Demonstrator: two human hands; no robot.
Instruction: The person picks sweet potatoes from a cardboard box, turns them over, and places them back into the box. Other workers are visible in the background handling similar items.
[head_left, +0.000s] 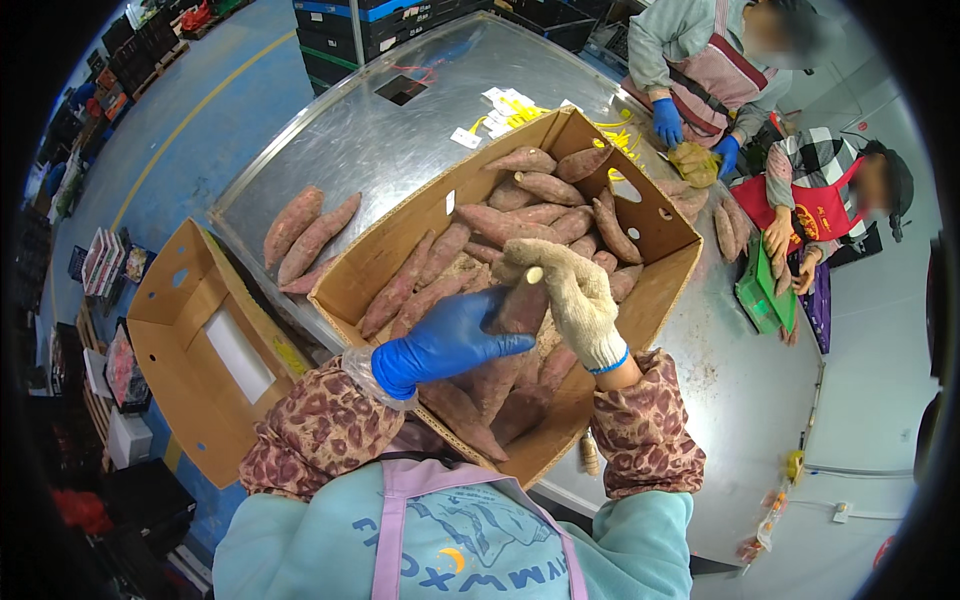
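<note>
My left hand (454, 334), in a blue rubber glove, is closed around a reddish-brown sweet potato (521, 306) whose pale cut end points up and away from me. Beside that end is my right hand (574, 296), in a cream knitted glove, with curled fingers; whether it touches the root is unclear. Both hands are over an open cardboard box (652, 311) on the metal table. Many sweet potatoes (491, 225) lie inside, with loose soil among them. Several more sweet potatoes (319, 236) rest on the table left of the box.
An empty-looking cardboard box (180, 330) stands at the left. Yellow ties with white tags (517, 109) lie beyond the full box on the metal table (742, 405). Two people work at the upper right, one holding a yellow net bag (694, 163), the other at a green tray (765, 292).
</note>
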